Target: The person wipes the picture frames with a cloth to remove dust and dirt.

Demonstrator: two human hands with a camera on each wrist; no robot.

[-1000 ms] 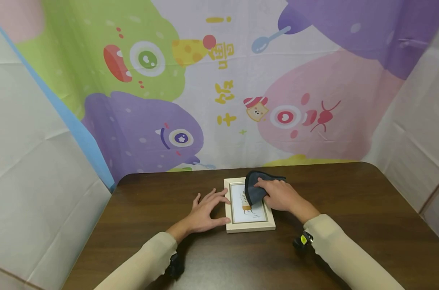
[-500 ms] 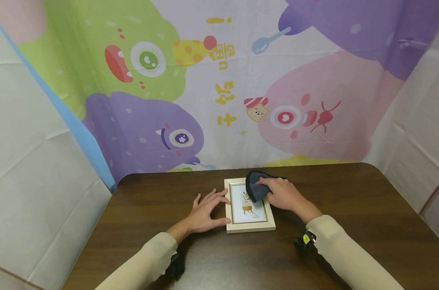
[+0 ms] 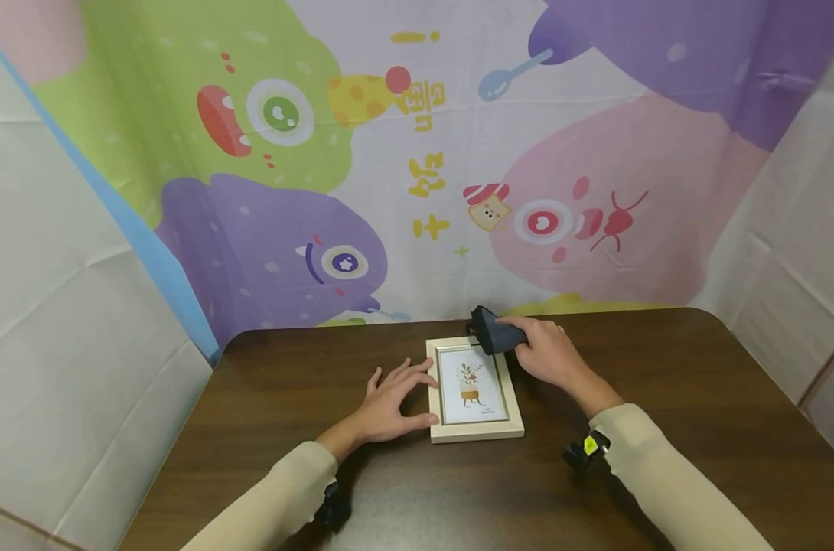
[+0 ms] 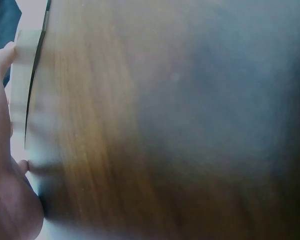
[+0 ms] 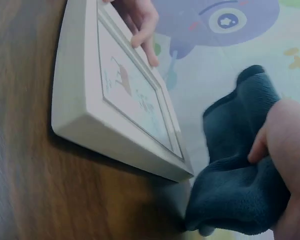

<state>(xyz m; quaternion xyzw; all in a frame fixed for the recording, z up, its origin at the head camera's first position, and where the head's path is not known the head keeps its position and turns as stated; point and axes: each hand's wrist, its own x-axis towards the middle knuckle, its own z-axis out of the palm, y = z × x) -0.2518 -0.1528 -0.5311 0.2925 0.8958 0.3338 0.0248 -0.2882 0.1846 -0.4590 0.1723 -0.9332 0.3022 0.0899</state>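
A cream picture frame point(image 3: 477, 433) lies flat on the brown table, its picture of a potted plant facing up. My left hand point(image 3: 389, 402) rests against the frame's left side, fingers spread, with fingertips and thumb touching its border. The right hand point(image 3: 546, 353) grips a dark blue-grey cloth point(image 3: 497, 334), bunched and hanging over the frame's top right corner. In the right wrist view the cloth point(image 5: 240, 170) is fuzzy and folded, and the fingers beneath it are mostly hidden. The left wrist view catches only part of the left hand point(image 4: 12, 200) beside the frame's edge point(image 4: 27, 75).
The wooden table point(image 3: 286, 367) has rounded far corners. Behind it hangs a backdrop point(image 3: 451, 283) printed with cartoon monsters. Pale panels point(image 3: 79, 321) close in both sides. Each wrist wears a small black camera point(image 3: 578, 455).
My right hand has drawn the cloth up off the picture toward the frame's far right corner, uncovering the plant picture. The left hand and the frame have stayed in place.
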